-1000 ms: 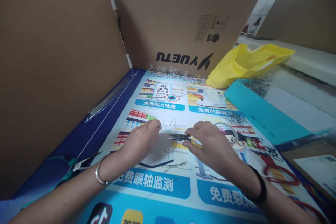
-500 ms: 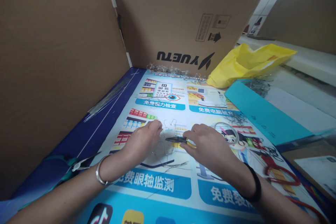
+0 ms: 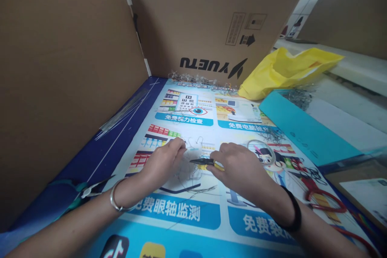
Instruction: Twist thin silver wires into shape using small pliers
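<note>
My right hand point(image 3: 237, 161) is closed around a pair of pliers point(image 3: 204, 162) with yellow handles. Their dark pointed jaws face left, toward my other hand. My left hand point(image 3: 166, 157) has its fingers pinched together over the printed sheet point(image 3: 208, 193). Thin bent wire point(image 3: 191, 143) curves up just right of those fingertips; I cannot make out for sure how much of it is in the pinch. Between and below the hands, more fine wire point(image 3: 189, 175) lies on the sheet. The tips of the pliers appear apart from the left fingers.
Cardboard walls point(image 3: 211, 16) stand left and behind. Wire bits lie along the back edge, near a yellow bag point(image 3: 287, 70) and a turquoise box point(image 3: 308, 129). Straight wires point(image 3: 123, 113) and teal-handled cutters point(image 3: 80, 189) are at left, red-handled tool point(image 3: 328, 201) at right.
Both hands hold nearly the same place and grip. The left fingers have shifted very slightly, and the whole view has moved a little.
</note>
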`<state>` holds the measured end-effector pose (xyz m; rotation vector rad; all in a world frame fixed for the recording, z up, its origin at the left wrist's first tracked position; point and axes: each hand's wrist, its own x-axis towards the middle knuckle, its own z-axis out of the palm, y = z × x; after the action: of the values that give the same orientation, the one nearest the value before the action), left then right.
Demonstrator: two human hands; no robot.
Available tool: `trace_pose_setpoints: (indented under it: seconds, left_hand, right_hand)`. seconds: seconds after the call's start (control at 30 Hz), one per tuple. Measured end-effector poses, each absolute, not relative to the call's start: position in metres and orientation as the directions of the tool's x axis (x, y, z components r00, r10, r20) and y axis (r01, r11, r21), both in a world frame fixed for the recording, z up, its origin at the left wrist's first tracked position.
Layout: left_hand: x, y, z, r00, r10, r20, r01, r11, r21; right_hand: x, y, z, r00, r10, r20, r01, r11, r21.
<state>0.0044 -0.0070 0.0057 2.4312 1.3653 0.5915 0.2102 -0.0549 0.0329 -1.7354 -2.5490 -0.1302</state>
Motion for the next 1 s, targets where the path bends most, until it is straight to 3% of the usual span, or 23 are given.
trace_pose_setpoints:
  seconds: [0.27,0.5,0.6,0.73,0.83,1.0]
  left_hand:
    - [0.001,-0.007,0.003,0.473,0.857,0.203,0.751,-0.513,0.416]
    - [-0.007,-0.006,0.002,0.501,0.656,0.564,0.504,-0.751,0.426]
    - [-0.013,-0.014,0.004,0.500,0.583,0.640,0.408,-0.811,0.420]
    - [-0.017,-0.027,0.001,0.639,0.573,0.512,0.347,-0.810,0.473]
    - [-0.014,-0.031,-0.002,0.760,0.540,0.362,0.380,-0.820,0.428]
    - [-0.010,-0.029,-0.006,0.786,0.496,0.369,0.375,-0.857,0.353]
  right_hand:
    - [0.207,-0.055,0.039,-0.365,0.929,0.064,0.929,0.358,0.095]
    - [0.206,-0.052,0.040,-0.352,0.934,0.069,0.932,0.343,0.115]
    - [0.207,-0.051,0.040,-0.344,0.935,0.087,0.937,0.335,0.100]
    - [0.209,-0.049,0.040,-0.336,0.937,0.095,0.941,0.329,0.087]
    - [0.209,-0.050,0.040,-0.339,0.936,0.095,0.940,0.331,0.088]
    - [0.210,-0.052,0.041,-0.331,0.940,0.082,0.941,0.324,0.095]
